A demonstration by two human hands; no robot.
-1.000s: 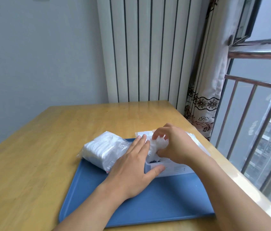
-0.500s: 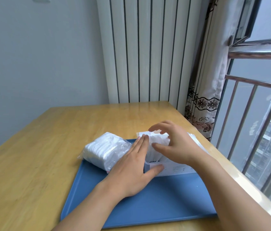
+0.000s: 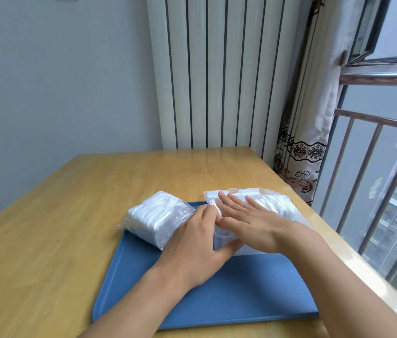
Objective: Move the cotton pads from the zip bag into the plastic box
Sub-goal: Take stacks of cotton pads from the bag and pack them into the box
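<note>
Pads that my right hand (image 3: 248,223) was pinching in a small bunch a second ago are now down in the plastic box (image 3: 246,250), and that hand has flattened out: fingers straight, palm laid across the top of the cotton pads (image 3: 275,203) inside, pressing them level. Half a second back the fingers were only loosening above the box, so the change I read is release, then a pat-down.

My left hand (image 3: 192,245) has hardly moved. It braces the box at its left end, thumb lying along the near wall, fingers up against the side; they look fairly straight, more a steadying push than a grip, though the fingertips are partly hidden behind the right hand, so I won't swear to it.

The box sits on the blue tray (image 3: 217,301) on the desk (image 3: 70,215), its lid (image 3: 239,191) swung open at the far side. The zip bag (image 3: 158,218) lies just left of the box, touching my left hand, its far end off the tray rim, and it looks well stuffed with white pads.

For the task, I take this as one batch delivered and settled. The box looks fairly full on its right side, while the bag holds plenty, so I judge more trips are due and space may get tight.
</note>
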